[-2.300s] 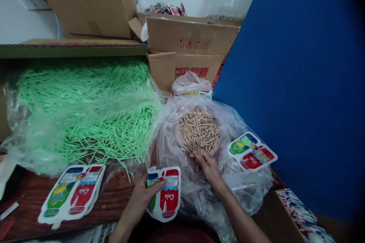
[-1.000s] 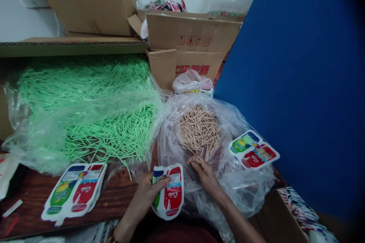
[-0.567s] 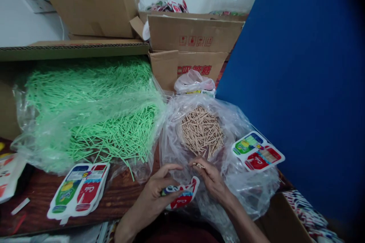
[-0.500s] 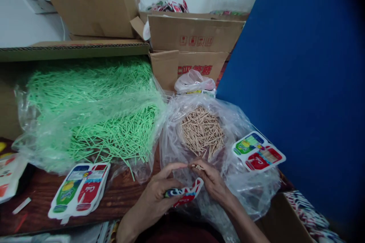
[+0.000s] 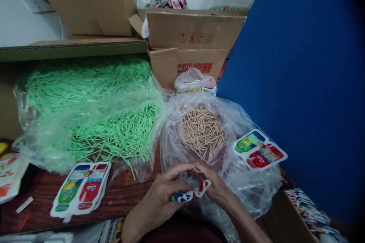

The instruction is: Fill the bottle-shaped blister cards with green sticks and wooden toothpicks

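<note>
My left hand point(image 5: 164, 193) is closed around a printed packet point(image 5: 182, 197), whose top edge gapes toward me. A small bundle of thin brown candy sticks point(image 5: 196, 170), ends showing, sits in my right hand point(image 5: 215, 186), which is closed on it. The fingertips of both hands meet or nearly meet at that bundle. Just beyond them a heap of loose brown sticks point(image 5: 203, 131) lies in an opened clear plastic bag point(image 5: 239, 119). To the right, a filled cola-and-lemon packet point(image 5: 260, 149) rests on that bag's plastic.
Green sticks point(image 5: 114, 136) fill a bag in the carton at left. Several flat printed packets point(image 5: 81, 190) are stacked on the wooden table point(image 5: 125, 195). Cardboard boxes point(image 5: 194, 30) stand behind; a blue panel point(image 5: 296, 83) borders the right. A lower box point(image 5: 299, 216) holds many packets.
My right hand has tilted the stick bundle so its ends face me more. The packet has shifted slightly right and turned, and my left fingers have come nearer the bundle.
</note>
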Demonstrator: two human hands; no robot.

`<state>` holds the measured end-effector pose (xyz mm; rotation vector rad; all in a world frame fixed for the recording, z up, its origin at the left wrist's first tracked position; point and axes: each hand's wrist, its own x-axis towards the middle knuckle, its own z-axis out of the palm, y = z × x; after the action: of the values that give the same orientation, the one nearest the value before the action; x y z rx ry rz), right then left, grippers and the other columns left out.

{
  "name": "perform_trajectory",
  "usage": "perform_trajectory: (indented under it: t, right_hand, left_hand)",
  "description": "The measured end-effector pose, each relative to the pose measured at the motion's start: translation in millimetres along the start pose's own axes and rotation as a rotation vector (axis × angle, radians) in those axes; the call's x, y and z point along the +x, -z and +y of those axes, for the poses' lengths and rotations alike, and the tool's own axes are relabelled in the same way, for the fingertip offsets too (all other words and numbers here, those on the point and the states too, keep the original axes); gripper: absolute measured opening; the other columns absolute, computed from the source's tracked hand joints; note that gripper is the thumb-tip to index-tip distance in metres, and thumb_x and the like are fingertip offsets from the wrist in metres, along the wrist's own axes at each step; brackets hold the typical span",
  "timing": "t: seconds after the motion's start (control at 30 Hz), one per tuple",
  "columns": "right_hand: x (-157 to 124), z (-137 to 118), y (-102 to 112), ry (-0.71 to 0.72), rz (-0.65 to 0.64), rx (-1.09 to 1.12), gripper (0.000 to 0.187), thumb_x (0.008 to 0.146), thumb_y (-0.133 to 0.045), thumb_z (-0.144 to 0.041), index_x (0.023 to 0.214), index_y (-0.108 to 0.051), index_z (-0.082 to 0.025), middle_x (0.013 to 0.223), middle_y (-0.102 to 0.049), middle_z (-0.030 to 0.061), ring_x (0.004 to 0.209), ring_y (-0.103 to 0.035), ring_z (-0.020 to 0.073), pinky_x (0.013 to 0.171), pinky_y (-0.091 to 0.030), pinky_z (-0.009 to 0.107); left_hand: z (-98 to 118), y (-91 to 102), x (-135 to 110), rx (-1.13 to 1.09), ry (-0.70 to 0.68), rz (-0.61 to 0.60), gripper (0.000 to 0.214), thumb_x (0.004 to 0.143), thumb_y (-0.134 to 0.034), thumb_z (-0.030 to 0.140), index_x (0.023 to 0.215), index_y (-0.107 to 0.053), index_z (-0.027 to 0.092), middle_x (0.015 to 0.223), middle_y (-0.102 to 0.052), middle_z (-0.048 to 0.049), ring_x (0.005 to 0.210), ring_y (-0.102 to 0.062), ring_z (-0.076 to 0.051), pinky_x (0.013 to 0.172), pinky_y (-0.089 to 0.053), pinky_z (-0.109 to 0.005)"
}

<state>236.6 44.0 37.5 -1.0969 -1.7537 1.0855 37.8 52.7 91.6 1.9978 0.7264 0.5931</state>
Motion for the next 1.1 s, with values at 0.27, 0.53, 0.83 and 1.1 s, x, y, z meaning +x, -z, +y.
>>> perform_trajectory:
  t: [0.27, 0.53, 0.83, 1.1]
  right_hand:
    - [2.5, -8.8, 1.8, -0.009, -0.016, -0.017, 0.017, 0.093, -0.046, -0.028, 0.087, -0.061, -0.023, 0.077, -0.058, 0.0009, 0.07, -0.054, 0.0166, 0.064, -0.042, 0.026]
    - [3.2, -9.1, 3.7, -0.027, -0.064, -0.01, 0.017, 0.094, -0.045, -0.027, 0.089, -0.06, -0.023, 0.082, -0.059, 0.002, 0.075, -0.056, 0.0171, 0.066, -0.043, 0.027]
    - [3.1, -6.1, 2.4, -0.022, -0.046, 0.003, 0.016, 0.093, -0.047, -0.022, 0.084, -0.06, -0.023, 0.078, -0.058, -0.0004, 0.072, -0.055, 0.0154, 0.065, -0.041, 0.026]
    - [2.4, -4.6, 3.4, -0.098, -0.066, 0.027, 0.021, 0.094, -0.043, -0.031, 0.087, -0.06, -0.023, 0.08, -0.059, 0.0009, 0.074, -0.055, 0.0164, 0.066, -0.041, 0.027]
  left_hand:
    - [3.2, 1.4, -1.0, 0.012, -0.002, -0.023, 0.027, 0.087, -0.057, 0.014, 0.108, -0.067, 0.027, 0.142, -0.046, -0.0042, 0.121, -0.052, -0.019, 0.103, -0.042, -0.033]
    - [3.9, 2.1, -0.9, 0.043, 0.005, -0.017, 0.028, 0.088, -0.056, 0.014, 0.11, -0.067, 0.027, 0.141, -0.048, -0.0039, 0.121, -0.052, -0.019, 0.103, -0.042, -0.031]
    - [4.4, 1.5, -3.0, 0.076, 0.02, -0.04, 0.028, 0.087, -0.056, 0.012, 0.108, -0.067, 0.027, 0.142, -0.047, -0.0038, 0.124, -0.05, -0.021, 0.104, -0.041, -0.034]
    - [6.1, 3.0, -0.1, -0.017, 0.016, -0.018, 0.026, 0.087, -0.057, 0.016, 0.108, -0.068, 0.028, 0.137, -0.05, -0.0044, 0.121, -0.051, -0.02, 0.103, -0.039, -0.033]
